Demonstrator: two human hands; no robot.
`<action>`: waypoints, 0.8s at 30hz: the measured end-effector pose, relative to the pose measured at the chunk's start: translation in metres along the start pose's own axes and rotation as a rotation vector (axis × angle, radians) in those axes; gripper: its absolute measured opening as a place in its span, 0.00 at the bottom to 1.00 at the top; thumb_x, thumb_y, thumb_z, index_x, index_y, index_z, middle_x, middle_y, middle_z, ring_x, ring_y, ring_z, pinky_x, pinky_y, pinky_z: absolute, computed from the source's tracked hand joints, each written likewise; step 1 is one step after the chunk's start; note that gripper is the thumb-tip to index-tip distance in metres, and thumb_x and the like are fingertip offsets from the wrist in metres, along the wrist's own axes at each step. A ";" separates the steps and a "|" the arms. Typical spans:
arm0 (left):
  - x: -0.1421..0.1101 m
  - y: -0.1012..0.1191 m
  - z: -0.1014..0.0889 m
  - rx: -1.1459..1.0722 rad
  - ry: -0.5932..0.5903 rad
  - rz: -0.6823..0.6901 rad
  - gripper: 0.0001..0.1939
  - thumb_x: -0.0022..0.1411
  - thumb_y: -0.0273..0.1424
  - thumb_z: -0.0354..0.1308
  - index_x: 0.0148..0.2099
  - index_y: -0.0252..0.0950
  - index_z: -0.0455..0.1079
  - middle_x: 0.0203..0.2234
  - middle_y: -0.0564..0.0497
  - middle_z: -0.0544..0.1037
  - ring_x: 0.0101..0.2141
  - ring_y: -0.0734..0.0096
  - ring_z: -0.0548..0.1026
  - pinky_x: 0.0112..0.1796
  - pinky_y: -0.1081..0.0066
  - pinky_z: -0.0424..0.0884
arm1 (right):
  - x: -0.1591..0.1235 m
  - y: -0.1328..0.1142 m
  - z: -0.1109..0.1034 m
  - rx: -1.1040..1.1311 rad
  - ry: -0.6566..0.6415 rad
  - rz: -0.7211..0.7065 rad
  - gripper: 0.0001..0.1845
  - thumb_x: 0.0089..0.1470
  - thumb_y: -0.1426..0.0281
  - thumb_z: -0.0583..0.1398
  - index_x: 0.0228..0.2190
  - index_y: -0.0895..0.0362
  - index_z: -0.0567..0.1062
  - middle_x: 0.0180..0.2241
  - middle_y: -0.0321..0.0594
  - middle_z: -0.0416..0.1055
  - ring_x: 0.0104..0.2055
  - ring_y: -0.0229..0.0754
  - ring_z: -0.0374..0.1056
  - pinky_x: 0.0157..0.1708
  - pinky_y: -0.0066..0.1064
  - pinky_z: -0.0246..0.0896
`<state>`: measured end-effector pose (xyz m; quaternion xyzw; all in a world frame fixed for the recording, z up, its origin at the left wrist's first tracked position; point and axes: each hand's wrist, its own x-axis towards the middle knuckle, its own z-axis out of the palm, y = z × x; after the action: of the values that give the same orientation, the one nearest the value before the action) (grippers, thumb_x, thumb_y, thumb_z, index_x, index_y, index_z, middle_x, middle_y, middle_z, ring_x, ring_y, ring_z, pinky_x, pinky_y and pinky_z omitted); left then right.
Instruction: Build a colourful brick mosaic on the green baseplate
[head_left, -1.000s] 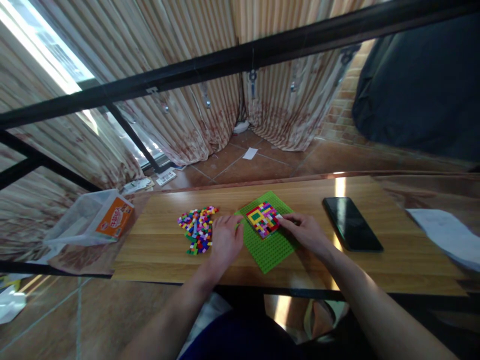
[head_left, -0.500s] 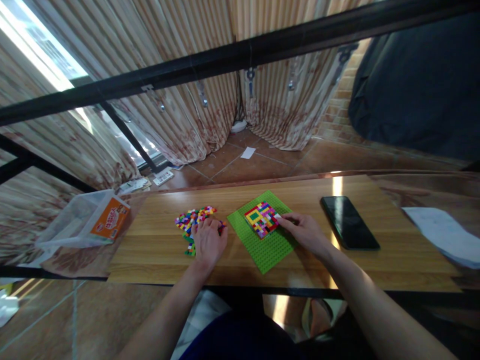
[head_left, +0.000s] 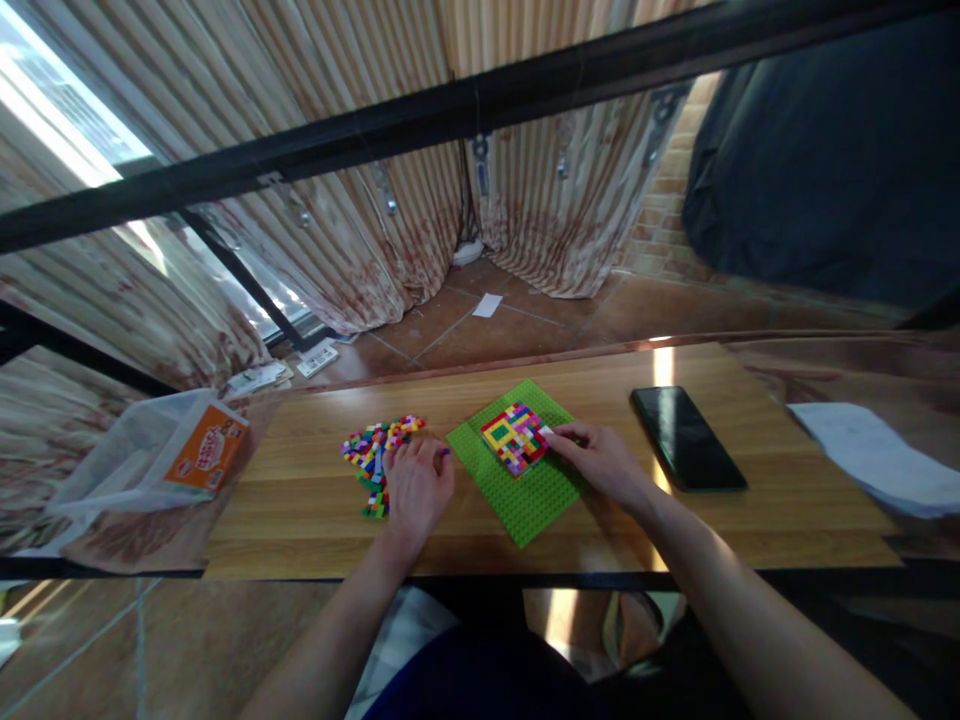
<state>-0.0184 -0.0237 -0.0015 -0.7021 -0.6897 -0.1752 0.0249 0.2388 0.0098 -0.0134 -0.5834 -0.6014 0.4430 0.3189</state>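
Note:
A green studded baseplate [head_left: 521, 520] lies turned at an angle on the wooden table. On it sits a square patch of multicoloured toy bricks [head_left: 514, 438]. At the patch's right edge, my right hand [head_left: 604, 462] pinches a small white brick [head_left: 547, 434]; whether the brick is seated cannot be made out. My left hand [head_left: 418, 485] is curled between the plate and a loose pile of small toy bricks [head_left: 375, 446], covering part of the pile. A purple brick [head_left: 445, 452] shows at its fingertips.
A black phone [head_left: 688, 438] lies right of the baseplate, with white paper [head_left: 877, 455] beyond it. Left of the wooden table top [head_left: 292, 500] stands a clear plastic box [head_left: 120, 470] with an orange label. A dark metal bar [head_left: 420, 125] crosses in front of the curtains.
The whole view has shifted slightly, moving things a little leftward. My left hand has drawn slightly away from the pile, the purple brick now plainer. My right hand stays at the patch's edge.

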 end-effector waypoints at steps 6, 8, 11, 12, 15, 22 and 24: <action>0.003 0.028 -0.007 -0.229 -0.046 0.116 0.05 0.61 0.27 0.53 0.37 0.37 0.71 0.31 0.50 0.79 0.34 0.65 0.75 0.39 0.65 0.66 | 0.001 0.002 0.001 0.020 0.007 -0.003 0.23 0.51 0.52 0.59 0.34 0.59 0.81 0.29 0.41 0.76 0.29 0.40 0.69 0.27 0.28 0.58; 0.004 0.042 -0.008 -0.289 -0.048 0.153 0.05 0.60 0.27 0.54 0.37 0.37 0.71 0.32 0.50 0.78 0.35 0.65 0.75 0.39 0.66 0.67 | 0.001 0.002 0.002 0.037 0.013 0.010 0.22 0.51 0.53 0.60 0.34 0.59 0.80 0.29 0.41 0.77 0.30 0.40 0.69 0.27 0.28 0.59; 0.007 0.063 -0.008 -0.310 -0.053 0.216 0.04 0.60 0.28 0.55 0.38 0.37 0.71 0.32 0.50 0.78 0.36 0.65 0.74 0.39 0.66 0.67 | 0.002 0.002 0.002 0.033 0.020 0.012 0.22 0.51 0.53 0.60 0.34 0.59 0.80 0.30 0.42 0.77 0.30 0.41 0.70 0.28 0.29 0.60; 0.009 0.069 -0.007 -0.304 -0.055 0.243 0.04 0.60 0.28 0.55 0.38 0.37 0.71 0.33 0.50 0.78 0.36 0.65 0.74 0.40 0.66 0.66 | 0.002 0.002 0.002 0.028 0.019 0.007 0.22 0.51 0.53 0.60 0.34 0.59 0.80 0.30 0.42 0.77 0.30 0.41 0.71 0.28 0.29 0.61; 0.015 0.082 -0.003 -0.263 -0.063 0.317 0.05 0.61 0.28 0.55 0.38 0.37 0.71 0.34 0.50 0.78 0.37 0.64 0.73 0.41 0.64 0.66 | 0.002 0.002 0.001 0.017 0.006 -0.022 0.22 0.51 0.52 0.59 0.34 0.58 0.80 0.30 0.41 0.78 0.32 0.42 0.71 0.30 0.29 0.62; 0.023 0.089 0.008 -0.120 -0.057 0.403 0.07 0.63 0.30 0.52 0.39 0.37 0.72 0.35 0.48 0.77 0.39 0.61 0.72 0.43 0.60 0.62 | 0.001 -0.001 -0.001 0.010 -0.003 -0.070 0.21 0.53 0.54 0.58 0.33 0.57 0.80 0.32 0.40 0.78 0.34 0.43 0.72 0.33 0.29 0.62; 0.023 0.089 0.009 -0.093 -0.058 0.424 0.08 0.64 0.31 0.52 0.39 0.37 0.72 0.35 0.48 0.76 0.39 0.61 0.71 0.43 0.60 0.61 | 0.001 -0.001 0.000 0.011 -0.003 -0.063 0.21 0.53 0.53 0.58 0.33 0.57 0.80 0.32 0.40 0.78 0.34 0.43 0.72 0.33 0.29 0.62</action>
<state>0.0705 -0.0036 0.0153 -0.8366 -0.5183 -0.1774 0.0086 0.2385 0.0109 -0.0122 -0.5616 -0.6177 0.4368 0.3351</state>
